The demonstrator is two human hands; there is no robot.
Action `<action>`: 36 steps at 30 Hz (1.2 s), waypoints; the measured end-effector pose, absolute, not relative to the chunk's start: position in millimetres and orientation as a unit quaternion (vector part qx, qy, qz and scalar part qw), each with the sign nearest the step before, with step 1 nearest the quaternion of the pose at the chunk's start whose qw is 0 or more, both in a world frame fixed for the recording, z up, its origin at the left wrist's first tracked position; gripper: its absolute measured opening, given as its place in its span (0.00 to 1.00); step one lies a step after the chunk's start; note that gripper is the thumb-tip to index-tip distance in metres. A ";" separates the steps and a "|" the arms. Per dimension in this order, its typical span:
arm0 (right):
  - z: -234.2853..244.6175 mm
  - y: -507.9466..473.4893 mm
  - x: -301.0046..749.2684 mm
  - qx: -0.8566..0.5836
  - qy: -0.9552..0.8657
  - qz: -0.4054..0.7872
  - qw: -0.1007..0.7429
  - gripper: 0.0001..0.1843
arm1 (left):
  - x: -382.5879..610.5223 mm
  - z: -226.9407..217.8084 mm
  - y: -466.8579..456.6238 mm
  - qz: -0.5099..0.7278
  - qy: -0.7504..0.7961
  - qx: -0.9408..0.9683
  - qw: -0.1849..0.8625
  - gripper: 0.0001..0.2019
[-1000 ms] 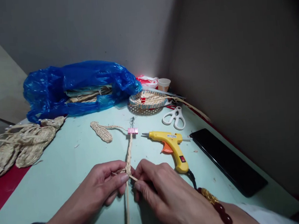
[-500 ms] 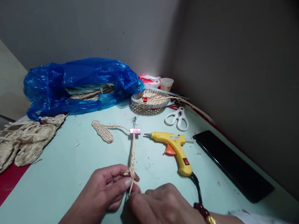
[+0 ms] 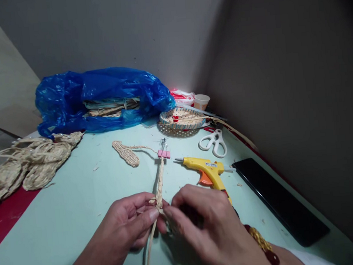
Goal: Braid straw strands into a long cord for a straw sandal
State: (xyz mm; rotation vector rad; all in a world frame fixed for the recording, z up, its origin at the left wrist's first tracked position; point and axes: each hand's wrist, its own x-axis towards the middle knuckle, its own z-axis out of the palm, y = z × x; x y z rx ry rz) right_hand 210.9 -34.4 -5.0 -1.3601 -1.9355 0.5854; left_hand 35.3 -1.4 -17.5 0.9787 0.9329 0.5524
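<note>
Braid (image 3: 160,183) of pale strands, extending from pink binder clip (image 3: 164,154) toward the surface's (image 3: 78,207) near edge. Left hand (image 3: 136,220): thumb and fingers pinched on the braid's lower end. Right hand (image 3: 206,224): fingertips just beside it, blurred; whether they grip a strand cannot be told.

From here I see white-handled scissors (image 3: 216,137) beyond a yellow glue gun (image 3: 210,170) (orange trigger (image 3: 204,178)). A blue plastic bag (image 3: 119,82) bulges farther back.

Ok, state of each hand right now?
Left hand: closed, pinching the narrow pale straw braid.
Right hand: curled beside the braid; too blurred to tell if it grips anything.
</note>
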 end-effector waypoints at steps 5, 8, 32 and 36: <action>-1.6 -26.6 210.7 -0.560 -0.669 0.394 0.287 0.10 | 31.8 -23.2 -1.9 0.246 0.407 0.453 0.754 0.18; -5.2 -26.4 206.7 -0.509 -0.630 0.495 0.313 0.09 | 33.7 -22.4 -2.7 0.256 0.428 0.433 0.751 0.23; -9.7 -29.6 208.3 -0.529 -0.772 0.217 0.276 0.05 | 39.0 -14.7 -4.0 0.246 0.484 0.459 0.703 0.23; -11.1 -28.7 210.7 -0.534 -0.784 0.184 0.256 0.04 | 38.5 -16.4 -3.6 0.248 0.491 0.471 0.690 0.19</action>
